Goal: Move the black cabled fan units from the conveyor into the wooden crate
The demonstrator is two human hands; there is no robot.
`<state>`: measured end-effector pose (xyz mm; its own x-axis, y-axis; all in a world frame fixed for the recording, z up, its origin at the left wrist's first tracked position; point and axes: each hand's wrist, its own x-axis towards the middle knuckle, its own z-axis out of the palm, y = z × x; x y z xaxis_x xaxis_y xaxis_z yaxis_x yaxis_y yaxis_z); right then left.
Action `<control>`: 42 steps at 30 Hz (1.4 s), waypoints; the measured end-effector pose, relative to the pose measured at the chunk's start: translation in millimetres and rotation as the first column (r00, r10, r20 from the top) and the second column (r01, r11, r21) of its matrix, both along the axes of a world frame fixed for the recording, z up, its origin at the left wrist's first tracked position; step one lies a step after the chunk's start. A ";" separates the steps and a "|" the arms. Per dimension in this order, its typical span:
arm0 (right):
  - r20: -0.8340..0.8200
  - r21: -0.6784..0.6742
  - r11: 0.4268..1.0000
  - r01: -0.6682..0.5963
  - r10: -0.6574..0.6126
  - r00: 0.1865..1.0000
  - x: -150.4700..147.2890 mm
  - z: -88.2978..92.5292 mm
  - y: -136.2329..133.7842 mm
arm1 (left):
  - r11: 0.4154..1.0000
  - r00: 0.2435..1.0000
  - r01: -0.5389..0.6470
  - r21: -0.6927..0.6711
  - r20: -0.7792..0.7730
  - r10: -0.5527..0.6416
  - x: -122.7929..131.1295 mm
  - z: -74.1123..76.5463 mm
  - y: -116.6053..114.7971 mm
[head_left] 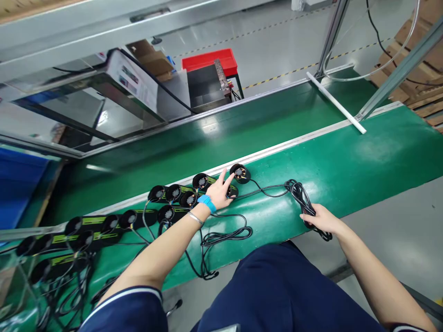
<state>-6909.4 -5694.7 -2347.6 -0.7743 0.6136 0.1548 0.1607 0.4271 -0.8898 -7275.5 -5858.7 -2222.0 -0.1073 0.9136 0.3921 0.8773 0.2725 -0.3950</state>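
one black can (240, 174) stands at the right-hand end of the group on the green table (363, 175), close to the metal rail (290, 148), and it lies just ahead and to the right of the left hand (218, 193). that hand is much the nearer: its fingers are spread, palm down, with one fingertip at the left edge of the can's rim, touching or almost so. a neighbour can (233, 189) sits partly hidden under the same fingers; i cannot tell whether they grip it or only rest there. the end can's long axis looks upright, its open top facing the camera and its body narrowing away below. from its right side a thin black cable (255, 182) runs off to the right, towards a folded bundle (300, 196). the right hand (322, 218), well apart from the left, has its fingers closed around the near part of that bundle, whose length slants from the upper left down to the lower right, over the table's near edge.
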 end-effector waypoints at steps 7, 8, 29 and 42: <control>-0.032 -0.028 0.999 0.029 -0.030 0.999 1.6 -6.5 5.0 | 0.984 0.984 0.176 -0.007 0.031 -0.176 -11.0 4.3 16.9; -0.033 -0.031 0.999 0.028 -0.029 0.999 2.3 -7.3 5.3 | 0.982 0.982 0.187 0.008 0.037 -0.187 -10.9 4.3 19.2; 0.116 0.072 0.990 0.122 -0.130 0.985 3.6 3.5 -2.4 | 1.000 0.993 0.015 0.008 0.120 -0.016 7.8 -2.7 3.8; 0.023 -0.046 0.967 0.252 -0.251 0.968 -10.6 -8.8 -62.6 | 0.987 0.998 0.059 -0.150 0.021 -0.056 2.5 6.5 5.3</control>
<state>-6920.0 -5757.3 -2356.5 -0.5966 0.7952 0.1084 0.2730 0.3281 -0.9043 -7273.0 -5853.4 -2215.6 -0.0580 0.9669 0.2485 0.8965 0.1600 -0.4131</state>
